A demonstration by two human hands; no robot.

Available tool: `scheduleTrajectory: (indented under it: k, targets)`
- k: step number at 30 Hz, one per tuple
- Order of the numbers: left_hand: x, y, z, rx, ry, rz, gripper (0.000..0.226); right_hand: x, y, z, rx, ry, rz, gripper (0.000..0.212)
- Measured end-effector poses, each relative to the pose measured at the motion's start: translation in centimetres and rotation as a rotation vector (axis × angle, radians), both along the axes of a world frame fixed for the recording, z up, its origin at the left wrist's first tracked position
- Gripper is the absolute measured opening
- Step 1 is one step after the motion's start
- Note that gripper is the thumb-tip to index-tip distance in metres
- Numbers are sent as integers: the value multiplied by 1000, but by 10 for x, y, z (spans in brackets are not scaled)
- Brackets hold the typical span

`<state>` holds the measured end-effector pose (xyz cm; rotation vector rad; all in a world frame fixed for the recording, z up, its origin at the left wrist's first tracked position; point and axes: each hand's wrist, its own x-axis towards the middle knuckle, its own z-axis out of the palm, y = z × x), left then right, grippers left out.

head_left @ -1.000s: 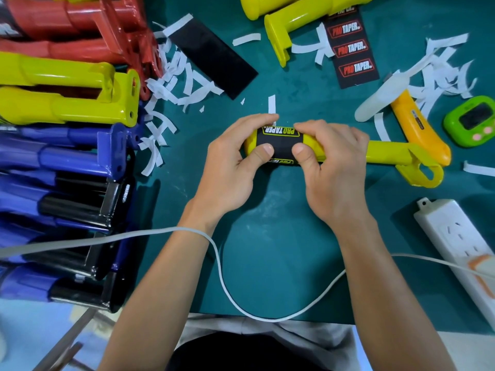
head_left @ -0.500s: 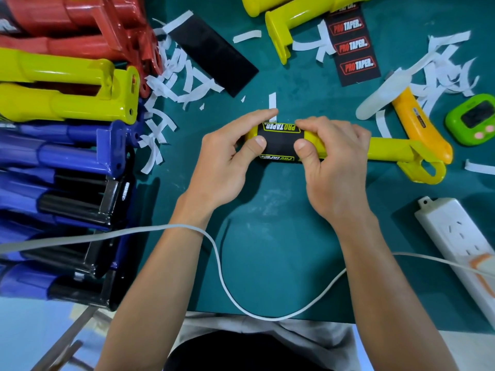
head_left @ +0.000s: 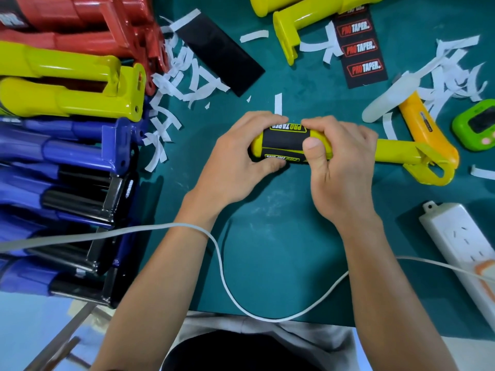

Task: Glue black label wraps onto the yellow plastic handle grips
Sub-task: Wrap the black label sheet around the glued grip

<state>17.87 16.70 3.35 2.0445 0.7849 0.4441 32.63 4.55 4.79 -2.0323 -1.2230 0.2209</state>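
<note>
A yellow grip (head_left: 393, 152) is lying across the middle of the green mat (head_left: 267, 250), and its clamp end is pointing to the right edge. A black wrap (head_left: 284, 141) with yellow lettering is sitting around its left part. The left hand (head_left: 233, 167) is clasping the left end of the grip, with the fingers curling over the top and the thumb touching the near border of the wrap. The right hand (head_left: 345, 172) is gripping the grip just beside the wrap, and its thumb (head_left: 312, 145) is pressing on the right border of the wrap.

A pile (head_left: 67, 103) of red, yellow and blue grips is lying along the left edge, with white strips (head_left: 182, 76) and a black sheet (head_left: 219, 52) beside it. Red-lettered labels (head_left: 361, 49) are lying near the far edge. An orange knife (head_left: 426, 129) and a green timer (head_left: 479, 127) are resting near the right edge, and a power strip (head_left: 460, 242) is lying toward the near right corner. A white cable (head_left: 219, 258) is passing over both forearms.
</note>
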Motion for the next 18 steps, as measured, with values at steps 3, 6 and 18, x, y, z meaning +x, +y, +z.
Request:
scheduleTrajectory:
  k: [3, 6, 18]
  targets:
    - [0, -1, -1, 1, -5, 5, 63, -2, 2, 3, -5, 28, -35, 32]
    - [0, -1, -1, 0, -20, 14, 64, -3, 5, 7, -44, 51, -74, 25]
    - [0, 0, -5, 26, -43, 12, 63, 6, 28, 37, -318, 132, -34, 44]
